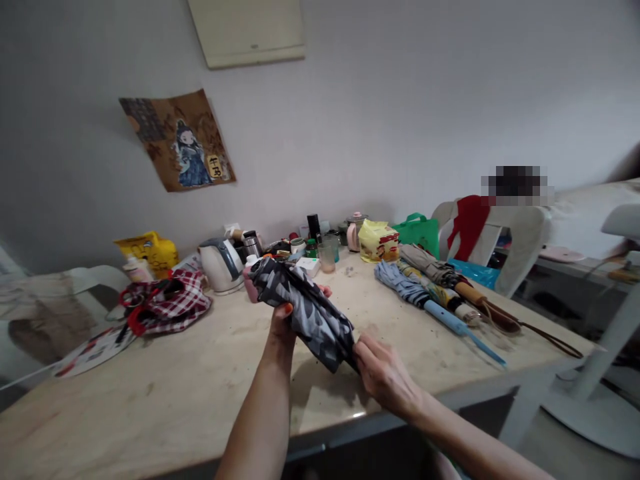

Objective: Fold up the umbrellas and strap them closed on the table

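A grey and black camouflage folding umbrella [310, 310] is held up over the front of the table, its canopy bunched and loosely gathered. My left hand [284, 320] wraps round the canopy's underside near its far end, with most of the fingers behind the cloth. At the near right end, my right hand [377, 367] is closed on the edge of the umbrella, fingers pinched together. To the right lie several other folded umbrellas: a light blue umbrella [423, 297], a yellow-patterned umbrella [435, 290] and a grey-brown umbrella with a wooden handle [440, 270].
A white kettle [220, 267], a pink bottle [251, 280] and clear cups [327, 257] stand behind the umbrella. Plaid cloth [175, 303] and a round fan [95, 350] lie left. A yellow snack bag [379, 241] and a green bag [420, 233] stand at the back right, near white chairs [530, 247].
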`<state>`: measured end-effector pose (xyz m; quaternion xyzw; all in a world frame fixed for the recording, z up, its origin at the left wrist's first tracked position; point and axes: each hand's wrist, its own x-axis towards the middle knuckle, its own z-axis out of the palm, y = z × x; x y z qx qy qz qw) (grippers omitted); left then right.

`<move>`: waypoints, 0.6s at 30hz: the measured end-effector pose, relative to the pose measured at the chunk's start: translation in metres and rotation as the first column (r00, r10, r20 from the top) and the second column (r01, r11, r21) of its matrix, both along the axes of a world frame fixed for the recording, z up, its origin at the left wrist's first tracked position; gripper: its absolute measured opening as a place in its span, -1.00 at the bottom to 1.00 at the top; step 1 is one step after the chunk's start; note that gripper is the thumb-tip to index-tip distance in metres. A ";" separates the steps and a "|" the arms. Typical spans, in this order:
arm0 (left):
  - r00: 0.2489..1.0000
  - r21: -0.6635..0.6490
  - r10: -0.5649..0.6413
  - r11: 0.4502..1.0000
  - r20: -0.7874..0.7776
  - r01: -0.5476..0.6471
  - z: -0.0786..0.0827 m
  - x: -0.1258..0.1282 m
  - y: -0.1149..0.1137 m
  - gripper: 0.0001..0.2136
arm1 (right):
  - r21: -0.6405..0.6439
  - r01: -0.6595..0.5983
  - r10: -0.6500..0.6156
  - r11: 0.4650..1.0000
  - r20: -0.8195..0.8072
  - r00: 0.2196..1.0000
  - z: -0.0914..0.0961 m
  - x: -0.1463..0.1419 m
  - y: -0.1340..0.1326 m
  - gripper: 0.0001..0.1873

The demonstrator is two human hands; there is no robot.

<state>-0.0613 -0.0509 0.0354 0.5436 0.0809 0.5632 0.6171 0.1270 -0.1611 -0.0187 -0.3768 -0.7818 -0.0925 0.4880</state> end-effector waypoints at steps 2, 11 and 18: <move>1.000 -0.007 0.011 1.000 -0.005 -0.011 -0.001 0.000 0.000 -0.44 | -0.055 -0.043 0.037 0.998 -0.104 0.994 0.006 0.008 -0.004 -0.79; 0.998 0.077 -0.050 0.996 -0.039 0.053 0.015 0.010 -0.016 -0.42 | -0.512 -0.194 -0.083 0.836 -0.469 0.879 0.044 0.005 0.008 -0.81; 0.993 0.077 -0.121 0.990 -0.008 0.121 0.018 0.011 -0.024 -0.37 | -0.512 -0.101 -0.234 0.853 -0.548 0.803 0.042 0.007 0.002 -0.70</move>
